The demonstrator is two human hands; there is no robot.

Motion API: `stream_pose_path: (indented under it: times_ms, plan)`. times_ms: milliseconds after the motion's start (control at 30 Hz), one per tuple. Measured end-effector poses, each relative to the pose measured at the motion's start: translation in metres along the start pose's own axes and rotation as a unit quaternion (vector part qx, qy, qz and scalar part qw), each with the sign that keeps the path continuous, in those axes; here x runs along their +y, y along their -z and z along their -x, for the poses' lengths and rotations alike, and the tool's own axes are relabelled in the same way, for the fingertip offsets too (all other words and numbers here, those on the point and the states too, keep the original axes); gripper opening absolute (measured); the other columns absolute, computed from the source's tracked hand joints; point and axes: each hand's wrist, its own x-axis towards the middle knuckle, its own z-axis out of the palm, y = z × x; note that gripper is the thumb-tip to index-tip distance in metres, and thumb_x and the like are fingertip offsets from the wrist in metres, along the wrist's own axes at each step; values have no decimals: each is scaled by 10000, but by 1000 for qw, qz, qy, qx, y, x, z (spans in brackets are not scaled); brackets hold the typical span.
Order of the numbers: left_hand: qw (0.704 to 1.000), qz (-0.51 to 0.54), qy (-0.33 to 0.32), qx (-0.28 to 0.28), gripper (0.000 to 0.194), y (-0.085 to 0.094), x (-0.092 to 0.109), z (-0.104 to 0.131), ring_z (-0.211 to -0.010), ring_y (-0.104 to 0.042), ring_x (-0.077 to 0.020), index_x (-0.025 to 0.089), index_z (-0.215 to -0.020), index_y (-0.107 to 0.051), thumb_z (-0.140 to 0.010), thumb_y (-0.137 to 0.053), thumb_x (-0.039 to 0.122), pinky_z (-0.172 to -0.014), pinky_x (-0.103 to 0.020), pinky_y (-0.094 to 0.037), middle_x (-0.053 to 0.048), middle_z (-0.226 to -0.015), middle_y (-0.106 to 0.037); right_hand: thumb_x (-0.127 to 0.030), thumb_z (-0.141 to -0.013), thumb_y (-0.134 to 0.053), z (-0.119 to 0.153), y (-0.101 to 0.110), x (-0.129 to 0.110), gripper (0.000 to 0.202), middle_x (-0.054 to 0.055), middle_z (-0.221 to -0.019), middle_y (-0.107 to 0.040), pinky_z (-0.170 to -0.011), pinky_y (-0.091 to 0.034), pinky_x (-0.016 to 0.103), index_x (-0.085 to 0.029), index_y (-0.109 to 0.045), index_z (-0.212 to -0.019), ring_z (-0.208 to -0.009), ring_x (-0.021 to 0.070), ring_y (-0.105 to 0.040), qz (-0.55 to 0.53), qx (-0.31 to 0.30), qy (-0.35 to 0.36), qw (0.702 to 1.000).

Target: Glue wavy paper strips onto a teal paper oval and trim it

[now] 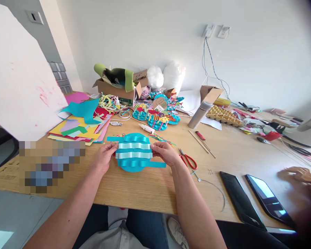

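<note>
A round blue paper disc (pixel 133 168) with wavy paper strips across it is in front of me, at the near middle of the table. Two light-blue wavy strips (pixel 134 155) cross its centre, and darker blue ones lie above and below. My left hand (pixel 105 156) pinches the disc's left side at the ends of the light strips. On the other side, my right hand (pixel 166 152) pinches their right ends between thumb and fingers. Flat blue strip ends stick out at upper left and lower right. Red-handled scissors (pixel 188 160) lie just right of my right hand.
Coloured paper sheets (pixel 75 130) are piled at the left. Behind the disc are a white glue bottle (pixel 147 129) and decorated blue paper crafts (pixel 157 117). A grey flask (pixel 200 114) stands farther right. Two dark flat devices, one a phone (pixel 268 197), lie near the right front edge.
</note>
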Motion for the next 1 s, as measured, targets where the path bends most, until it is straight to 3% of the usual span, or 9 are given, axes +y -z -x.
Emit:
stream_pose_path:
  times_ms: [500, 767, 1000]
  plan:
    - [1000, 18, 0, 6, 317, -4, -2, 3, -558, -508, -113, 173, -597, -672, -510, -843, 425, -554, -241, -372, 21, -580, -608, -583, -682, -719, 0, -5, -3, 411, 2, -577, -612, -594, -414, 283, -188, -634, -606, -569, 130, -520, 99, 53, 53, 992]
    - [998, 45, 50, -9, 330, -5, 2, 6, -585, -577, -149, 176, -655, -706, -499, -846, 431, -550, -263, -423, -14, -648, -675, -564, -681, -742, -3, -2, 1, 399, -1, -589, -609, -585, -397, 270, -178, -654, -632, -569, 121, -513, 48, 49, 47, 997]
    - [998, 49, 37, -2, 329, -4, 6, 5, -558, -543, -123, 171, -595, -666, -453, -867, 390, -546, -249, -412, 9, -606, -641, -579, -674, -750, 1, 0, -2, 417, 19, -649, -653, -618, -445, 269, -168, -678, -683, -604, 128, -571, 4, 13, 3, 1000]
